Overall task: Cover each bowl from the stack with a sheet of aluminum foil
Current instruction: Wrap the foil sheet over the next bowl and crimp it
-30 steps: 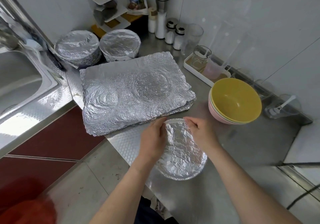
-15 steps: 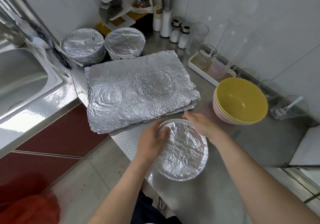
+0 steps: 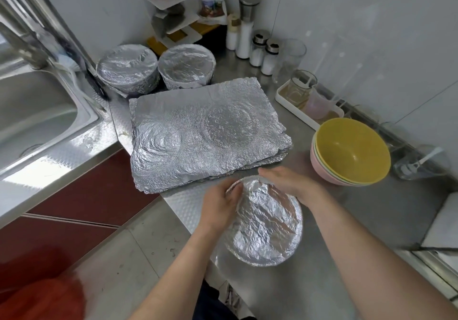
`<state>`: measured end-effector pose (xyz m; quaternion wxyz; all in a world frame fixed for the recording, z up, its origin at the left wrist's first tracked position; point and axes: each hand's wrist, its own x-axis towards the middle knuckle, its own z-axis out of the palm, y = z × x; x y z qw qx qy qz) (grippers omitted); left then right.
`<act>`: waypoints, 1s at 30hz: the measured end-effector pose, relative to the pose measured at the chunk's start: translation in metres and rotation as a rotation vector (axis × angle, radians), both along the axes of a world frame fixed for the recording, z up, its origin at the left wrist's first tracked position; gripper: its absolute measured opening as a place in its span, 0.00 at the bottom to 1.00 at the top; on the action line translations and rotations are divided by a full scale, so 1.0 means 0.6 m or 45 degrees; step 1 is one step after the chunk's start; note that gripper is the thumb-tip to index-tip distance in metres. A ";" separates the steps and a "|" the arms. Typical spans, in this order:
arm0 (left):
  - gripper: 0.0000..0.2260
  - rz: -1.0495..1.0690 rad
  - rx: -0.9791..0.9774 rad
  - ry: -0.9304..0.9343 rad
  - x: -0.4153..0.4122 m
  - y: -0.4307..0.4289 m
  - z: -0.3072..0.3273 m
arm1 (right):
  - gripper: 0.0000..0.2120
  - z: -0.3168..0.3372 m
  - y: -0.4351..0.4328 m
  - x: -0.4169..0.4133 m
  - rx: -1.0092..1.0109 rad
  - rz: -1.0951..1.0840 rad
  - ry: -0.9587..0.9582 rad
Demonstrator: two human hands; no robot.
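Fingers (image 3: 235,194) of the left hand (image 3: 219,207) are curled over the far-left rim of the foil-covered bowl (image 3: 269,228), gripping the foil edge against it. Right hand (image 3: 285,183) lies flatter, with its fingers nearly straight along the far rim. They press the foil down and are not clenched. Fingertips of the two hands are near each other at the far edge; can't tell if they touch.

Foil-covered bowl sits on the steel tabletop (image 3: 371,220), near the front edge, directly in front of the person. The foil is crinkled, dished across the mouth and folded over the rim where visible. Bowl colour under it can't be made out.

Just beyond it is the stack of foil sheets (image 3: 205,133), lying flat, with two round imprints in the top sheet. Its near-left corner overhangs the tabletop edge.

Right of the sheets is the stack of bowls (image 3: 352,151), uncovered and upright, yellow on top, pink at the bottom. It is near the right hand but apart from it.

Behind the sheets, toward the wall, are the back-left covered bowl (image 3: 127,69) and the back-right covered bowl (image 3: 186,65), just beside each other and both fully wrapped.

Sink (image 3: 37,111) is off to the left. White tray (image 3: 285,99) with glasses stands along the right wall, and shakers (image 3: 264,54) stand at the back.
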<state>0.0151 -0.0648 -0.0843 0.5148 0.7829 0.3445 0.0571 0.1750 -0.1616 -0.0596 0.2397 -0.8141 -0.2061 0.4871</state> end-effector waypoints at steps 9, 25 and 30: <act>0.16 -0.039 -0.140 -0.044 0.009 -0.003 0.009 | 0.24 -0.012 -0.012 -0.014 0.150 0.005 0.001; 0.18 -0.051 -0.127 0.003 0.018 0.008 0.026 | 0.22 -0.013 -0.026 -0.033 0.326 -0.077 -0.126; 0.16 -0.051 -0.062 -0.006 0.001 0.011 0.027 | 0.20 -0.007 -0.047 -0.013 0.401 -0.129 -0.129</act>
